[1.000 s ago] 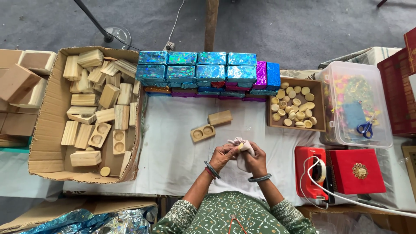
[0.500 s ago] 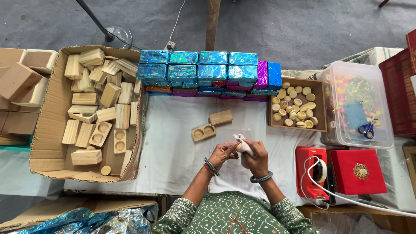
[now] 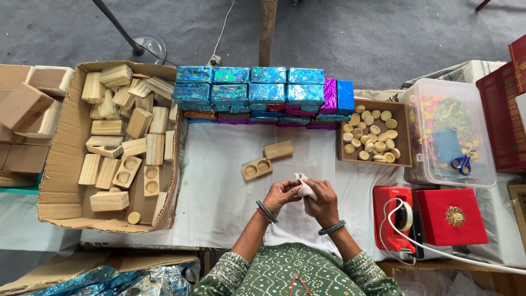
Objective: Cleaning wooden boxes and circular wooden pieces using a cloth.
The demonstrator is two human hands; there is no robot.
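- The left hand (image 3: 281, 193) and right hand (image 3: 322, 200) meet over the white cloth, fingers curled shut around a small white wrapped piece (image 3: 304, 188) pinched between them.
- By my judgement the step in hand is folding or smoothing the wrapping on that piece; the next move calls for a steady pinch so the loose corner does not spring open.
- The piece looks pale, crumpled and soft-edged, partly hidden by the fingers.
- Just beyond the hands lie a wooden tray with two round hollows (image 3: 256, 169) and a plain wooden block (image 3: 278, 149).
- Farther beyond stands a row of shiny blue boxes (image 3: 257, 85); off to the left is a cardboard box of wooden blocks (image 3: 60, 164).
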